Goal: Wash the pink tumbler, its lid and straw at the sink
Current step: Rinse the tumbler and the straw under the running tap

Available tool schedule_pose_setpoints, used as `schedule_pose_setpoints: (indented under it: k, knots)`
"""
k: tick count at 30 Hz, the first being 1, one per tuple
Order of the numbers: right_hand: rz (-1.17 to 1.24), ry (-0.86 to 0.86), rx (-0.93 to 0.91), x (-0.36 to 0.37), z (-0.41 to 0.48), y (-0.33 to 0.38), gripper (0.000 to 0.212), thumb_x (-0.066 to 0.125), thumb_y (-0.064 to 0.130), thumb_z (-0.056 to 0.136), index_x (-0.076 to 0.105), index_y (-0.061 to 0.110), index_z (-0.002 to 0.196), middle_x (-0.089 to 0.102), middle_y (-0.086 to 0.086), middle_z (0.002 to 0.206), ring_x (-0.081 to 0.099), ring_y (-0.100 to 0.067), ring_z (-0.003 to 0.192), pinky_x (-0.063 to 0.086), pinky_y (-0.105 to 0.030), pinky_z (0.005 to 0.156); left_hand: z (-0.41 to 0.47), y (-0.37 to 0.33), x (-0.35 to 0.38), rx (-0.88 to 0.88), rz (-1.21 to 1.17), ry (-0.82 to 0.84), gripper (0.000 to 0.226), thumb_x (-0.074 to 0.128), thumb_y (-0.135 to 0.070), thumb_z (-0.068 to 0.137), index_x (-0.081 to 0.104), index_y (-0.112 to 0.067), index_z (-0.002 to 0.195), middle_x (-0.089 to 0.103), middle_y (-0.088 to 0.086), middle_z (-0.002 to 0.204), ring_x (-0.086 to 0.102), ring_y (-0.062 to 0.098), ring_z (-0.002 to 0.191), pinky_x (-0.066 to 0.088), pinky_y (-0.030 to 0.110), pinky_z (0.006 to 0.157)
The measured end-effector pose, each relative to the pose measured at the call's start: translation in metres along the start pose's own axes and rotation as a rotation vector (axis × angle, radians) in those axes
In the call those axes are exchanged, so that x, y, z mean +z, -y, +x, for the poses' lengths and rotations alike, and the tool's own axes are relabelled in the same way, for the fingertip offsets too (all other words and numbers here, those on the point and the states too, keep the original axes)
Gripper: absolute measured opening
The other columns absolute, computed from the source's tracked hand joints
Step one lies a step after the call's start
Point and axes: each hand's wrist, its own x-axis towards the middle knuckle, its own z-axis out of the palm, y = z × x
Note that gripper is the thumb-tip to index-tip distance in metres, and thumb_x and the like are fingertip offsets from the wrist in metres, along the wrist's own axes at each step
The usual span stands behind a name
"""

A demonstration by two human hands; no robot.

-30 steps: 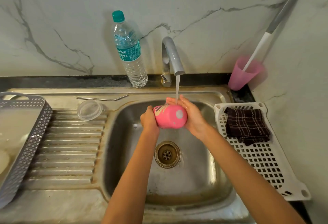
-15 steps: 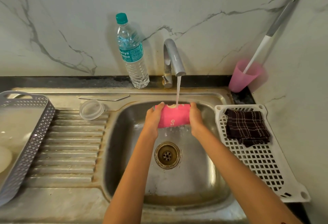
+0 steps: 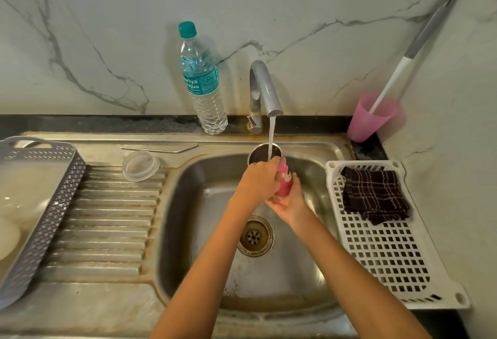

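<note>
"Head view: whereabouts of the pink tumbler (image 3: 285,178)?"

"Over the sink basin (image 3: 193,217), on the faucet side of the drain (image 3: 255,236). Held nearly upright, open mouth up and tipped a little toward the back wall (image 3: 107,43), steel inside showing. Right under the faucet (image 3: 265,88), with the water stream (image 3: 271,137) running down into the mouth."

"And the left hand (image 3: 258,184)?"

"Wrapped round the upper part of the tumbler, just below the rim. Fingers curled about it, gripping; covers most of the pink side."

"The right hand (image 3: 289,201)?"

"Lower, cupped beneath the tumbler's base, palm up. Fingers curled up along the lower right side, holding it from below. Close against the left hand."

"The lid (image 3: 140,165) and the straw (image 3: 158,149)?"

"Apart from the tumbler, both off to the left. Clear lid at the top of the ribbed drainboard (image 3: 107,217), near the basin's left corner. Metal straw flat on the ledge (image 3: 228,142) just behind it, bent end toward the faucet; touching the lid or not, hard to tell."

"Anything else around?"

"Against the back wall, just left of the faucet, a water bottle (image 3: 203,88) with a teal cap. In the right corner, a pink cup (image 3: 368,121) with a white-and-grey handle (image 3: 392,80) leaning out of it. Right of the basin, a white perforated tray (image 3: 390,258), with a dark checked cloth (image 3: 373,194) at its far end. At the left edge of the drainboard, a grey basket (image 3: 48,225)."
</note>
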Motion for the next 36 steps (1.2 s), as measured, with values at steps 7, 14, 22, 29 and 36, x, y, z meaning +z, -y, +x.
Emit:
schedule_pose_setpoints:
  k: [7,14,22,29,36]
  knots:
    - [-0.056,0.173,-0.063,0.012,-0.010,0.012,0.052,0.062,0.045,0.089,0.059,0.008,0.127,0.067,-0.014,0.114,0.066,-0.026,0.100,0.058,-0.038,0.083,-0.012,0.018,0.017,-0.005,-0.303,-0.196,0.032,0.049,0.002,0.095,0.050,0.001,0.127,0.068,0.015,0.111,0.060,0.033,0.107,0.022,0.039,0.116]
    - [-0.403,0.071,-0.361,0.019,-0.021,0.010,0.075,0.082,0.024,0.074,0.040,0.023,0.136,0.061,-0.010,0.124,0.066,-0.025,0.104,0.060,-0.042,0.077,-0.034,0.051,0.024,-0.300,-0.738,-0.229,0.043,0.067,-0.011,0.090,0.044,-0.008,0.126,0.060,0.003,0.112,0.060,0.015,0.095,0.049,0.027,0.081]
    - [-1.162,0.030,-0.842,0.026,-0.040,-0.001,0.088,0.091,0.027,0.061,0.042,0.026,0.135,0.051,0.005,0.129,0.048,-0.011,0.117,0.047,-0.024,0.087,-0.041,0.067,0.035,-0.340,-0.633,-0.253,0.116,0.088,-0.034,0.069,0.013,-0.015,0.155,0.022,0.007,0.160,0.025,0.025,0.145,0.029,0.041,0.114]
    - [-1.295,0.127,-0.874,0.020,-0.058,-0.034,0.088,0.091,0.032,0.061,0.044,0.026,0.135,0.053,0.005,0.130,0.052,-0.012,0.118,0.051,-0.026,0.092,-0.062,0.084,0.036,-0.159,-0.715,-0.248,0.077,0.080,-0.011,0.076,0.038,-0.031,0.136,0.054,-0.006,0.127,0.055,0.017,0.121,0.051,0.021,0.091]
    - [-1.280,0.645,-0.602,0.045,-0.074,-0.062,0.074,0.080,0.019,0.075,0.039,0.046,0.131,0.046,0.004,0.141,0.049,-0.009,0.127,0.053,-0.032,0.095,-0.126,0.123,-0.004,-0.168,-0.893,-0.481,0.087,0.086,-0.015,0.072,0.040,-0.020,0.146,0.065,0.001,0.125,0.065,0.013,0.110,0.056,0.040,0.092]
